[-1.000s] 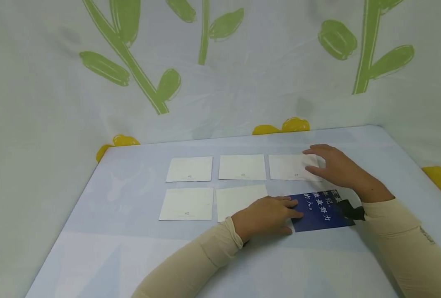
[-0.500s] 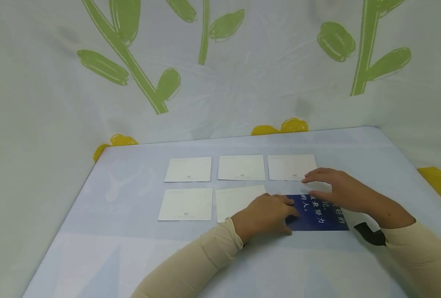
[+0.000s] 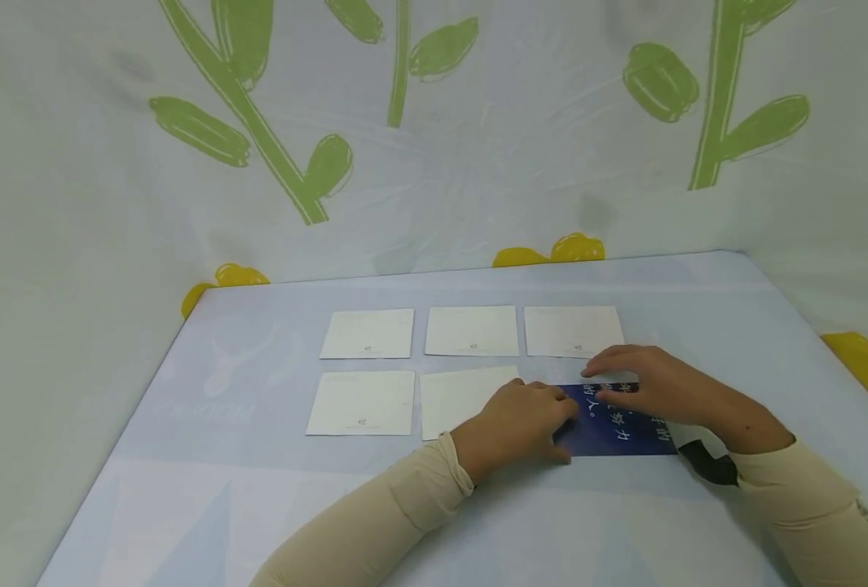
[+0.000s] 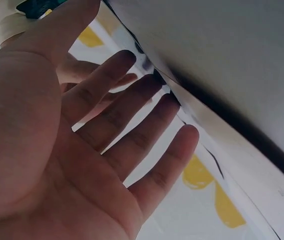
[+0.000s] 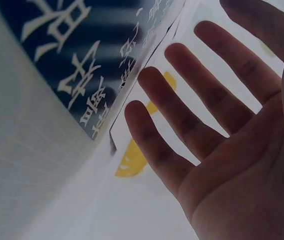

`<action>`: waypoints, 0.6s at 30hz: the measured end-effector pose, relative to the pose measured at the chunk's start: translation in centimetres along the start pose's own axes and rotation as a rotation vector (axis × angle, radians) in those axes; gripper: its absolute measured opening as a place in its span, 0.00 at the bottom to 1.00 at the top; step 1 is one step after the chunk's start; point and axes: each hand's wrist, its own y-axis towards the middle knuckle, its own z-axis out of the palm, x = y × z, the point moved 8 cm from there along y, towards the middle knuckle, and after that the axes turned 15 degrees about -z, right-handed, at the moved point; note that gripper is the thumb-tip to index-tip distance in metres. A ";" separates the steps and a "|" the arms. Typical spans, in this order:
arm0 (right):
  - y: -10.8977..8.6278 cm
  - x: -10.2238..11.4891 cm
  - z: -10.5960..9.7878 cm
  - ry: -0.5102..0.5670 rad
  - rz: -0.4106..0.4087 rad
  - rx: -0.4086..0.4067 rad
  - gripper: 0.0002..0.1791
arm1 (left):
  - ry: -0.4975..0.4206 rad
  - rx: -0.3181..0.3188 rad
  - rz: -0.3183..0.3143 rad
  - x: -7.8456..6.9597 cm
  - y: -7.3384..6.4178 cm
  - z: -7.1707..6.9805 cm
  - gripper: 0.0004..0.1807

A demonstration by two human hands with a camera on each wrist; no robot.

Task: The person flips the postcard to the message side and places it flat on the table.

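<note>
A dark blue card (image 3: 610,440) with white lettering lies flat at the right end of the front row of cards. My left hand (image 3: 514,428) rests at its left edge, partly over the white card (image 3: 463,399) beside it. In the left wrist view its fingers (image 4: 142,135) are spread and loosely bent, pinching nothing. My right hand (image 3: 676,395) hangs over the blue card's upper right part, thumb and fingers apart. From the right wrist, the lettered card (image 5: 76,55) appears past straight fingertips (image 5: 136,110); whether they touch it I cannot tell.
Behind, three white cards form a row: left (image 3: 367,333), middle (image 3: 472,330) and right (image 3: 573,330). Another white card (image 3: 360,403) lies front left. The pale table (image 3: 206,489) meets a leaf-printed cloth backdrop (image 3: 536,163) at its far edge.
My right hand has come down from the back right card toward me and leftward over the blue card. The blue card has straightened and shifted slightly left. My left hand has barely moved.
</note>
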 end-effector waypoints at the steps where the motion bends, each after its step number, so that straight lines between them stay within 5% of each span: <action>1: -0.1 0.1 0.0 -0.001 -0.007 0.006 0.17 | 0.003 0.000 0.002 0.0 0.0 0.0 0.31; 18: 0.0 0.3 0.7 0.018 -0.037 0.082 0.08 | 0.089 -0.015 0.052 -0.1 -0.3 -0.1 0.22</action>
